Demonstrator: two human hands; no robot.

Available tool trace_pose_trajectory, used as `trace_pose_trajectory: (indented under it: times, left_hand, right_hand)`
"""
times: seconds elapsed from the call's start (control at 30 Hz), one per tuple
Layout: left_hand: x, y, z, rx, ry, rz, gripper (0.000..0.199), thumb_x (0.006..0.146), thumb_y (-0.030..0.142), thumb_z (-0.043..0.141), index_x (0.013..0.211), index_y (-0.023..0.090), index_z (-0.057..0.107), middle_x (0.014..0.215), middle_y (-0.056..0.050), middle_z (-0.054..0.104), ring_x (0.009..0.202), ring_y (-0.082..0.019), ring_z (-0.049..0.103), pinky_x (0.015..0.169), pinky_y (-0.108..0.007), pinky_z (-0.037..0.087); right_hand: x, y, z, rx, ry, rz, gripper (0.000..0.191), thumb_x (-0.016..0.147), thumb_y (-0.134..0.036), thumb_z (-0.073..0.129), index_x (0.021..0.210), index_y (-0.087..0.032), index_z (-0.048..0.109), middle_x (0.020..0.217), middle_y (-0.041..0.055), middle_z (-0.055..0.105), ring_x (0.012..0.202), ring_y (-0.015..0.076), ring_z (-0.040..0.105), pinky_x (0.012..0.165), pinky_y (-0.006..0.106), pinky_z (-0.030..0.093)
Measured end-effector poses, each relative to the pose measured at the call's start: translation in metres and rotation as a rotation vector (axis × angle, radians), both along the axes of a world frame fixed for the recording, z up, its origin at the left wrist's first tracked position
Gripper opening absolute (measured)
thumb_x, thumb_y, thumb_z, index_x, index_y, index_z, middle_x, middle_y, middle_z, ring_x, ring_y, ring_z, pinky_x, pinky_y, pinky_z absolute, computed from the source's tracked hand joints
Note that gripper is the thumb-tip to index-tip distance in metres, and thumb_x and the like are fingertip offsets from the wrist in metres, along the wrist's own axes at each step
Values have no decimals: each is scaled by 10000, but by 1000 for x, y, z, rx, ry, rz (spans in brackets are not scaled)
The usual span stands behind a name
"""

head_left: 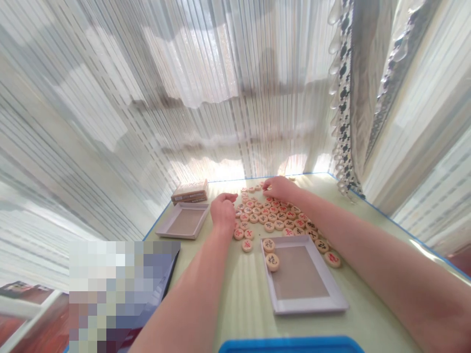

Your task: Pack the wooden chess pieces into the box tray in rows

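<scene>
Many round wooden xiangqi pieces [273,216] with red or black characters lie spread over the table. At their left edge is my left hand [223,212], its index finger stretched to the right and the others partly curled; no piece shows in it. My right hand [279,189] reaches over the far side of the pieces. Its fingertips are bent together beside a piece at the far row, and whatever lies between them is hidden. Nearer to me stands a shallow white box tray [309,310], with two black-marked pieces [272,262] along its left side.
Another shallow tray [179,236] lies left of my left hand, with stacked flat boxes [190,190] behind it. A blue plastic edge [290,344] shows at the front. A dark device [162,274], partly blurred out, is at the left. Sheer curtains [221,98] hang behind the table.
</scene>
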State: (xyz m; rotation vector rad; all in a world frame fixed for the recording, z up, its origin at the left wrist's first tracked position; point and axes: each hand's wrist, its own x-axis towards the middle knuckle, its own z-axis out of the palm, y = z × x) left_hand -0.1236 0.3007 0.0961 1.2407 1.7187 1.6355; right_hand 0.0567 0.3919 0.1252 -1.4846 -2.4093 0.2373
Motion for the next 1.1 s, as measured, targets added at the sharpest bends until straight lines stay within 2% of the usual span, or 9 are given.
trace_pose_trajectory:
  times: [0.1, 0.33, 0.43, 0.53, 0.63, 0.7, 0.77, 0.87, 1.1]
  left_hand:
    - [-2, 2, 0, -21, -101, 12, 294, 528, 101, 349, 677, 151, 597, 824, -54, 675, 803, -166, 614, 675, -273, 477]
    - [2, -5, 6, -65, 119, -30, 263, 595, 151, 360, 647, 173, 617, 708, -30, 648, 732, -173, 578, 646, -291, 450]
    - [5, -8, 9, -71, 153, -16, 260, 587, 143, 359, 632, 171, 614, 653, -23, 630, 687, -164, 569, 610, -275, 437]
    - [6, -11, 11, -45, 258, -27, 254, 576, 131, 362, 610, 176, 609, 622, -9, 617, 661, -150, 559, 589, -256, 418]
    - [5, -14, 12, -14, 418, -39, 244, 601, 134, 361, 579, 185, 599, 623, -3, 616, 659, -141, 549, 607, -249, 405]
    - [4, -18, 14, -5, 528, -22, 257, 628, 136, 350, 589, 191, 598, 636, -3, 618, 660, -141, 545, 618, -251, 396]
    - [5, -23, 18, -22, 645, -29, 260, 644, 134, 343, 586, 192, 591, 630, -12, 616, 659, -151, 544, 628, -261, 388]
    - [13, -37, 21, -64, 745, -42, 240, 663, 144, 366, 607, 189, 596, 672, -31, 631, 708, -174, 556, 661, -276, 384]
    - [28, -86, 14, -136, 569, 63, 259, 714, 129, 350, 665, 166, 602, 705, -57, 639, 726, -182, 572, 660, -278, 391]
  right_hand:
    - [2, 1, -3, -18, 39, -25, 367, 674, -344, 605, 1009, -194, 621, 932, 43, 659, 809, 192, 586, 667, 290, 454]
    - [-1, -6, 0, -19, 93, -96, 305, 663, -296, 609, 946, -187, 638, 909, 48, 663, 779, 196, 592, 612, 275, 447]
    - [-1, -17, 22, 12, 161, -97, 307, 671, -294, 607, 952, -172, 631, 930, 59, 655, 753, 181, 586, 588, 267, 443]
    - [2, -43, 58, 43, 257, -11, 305, 687, -297, 607, 957, -155, 628, 927, 75, 648, 704, 158, 579, 558, 257, 440]
    - [8, -89, 91, 86, 315, 110, 268, 707, -314, 595, 937, -182, 633, 886, 51, 646, 674, 138, 566, 550, 254, 441]
    - [15, -126, 100, 123, 309, 181, 247, 689, -313, 609, 905, -198, 644, 839, 32, 648, 653, 132, 559, 563, 260, 443]
    - [23, -162, 95, 134, 317, 237, 219, 676, -301, 618, 872, -209, 653, 808, 24, 651, 661, 134, 560, 593, 267, 448]
    - [35, -201, 66, 66, 356, 288, 192, 660, -275, 624, 841, -217, 655, 783, 14, 659, 666, 139, 571, 615, 268, 450]
    - [45, -227, -10, 50, 549, 177, 148, 682, -269, 611, 811, -215, 659, 835, 18, 654, 794, 158, 570, 687, 276, 442]
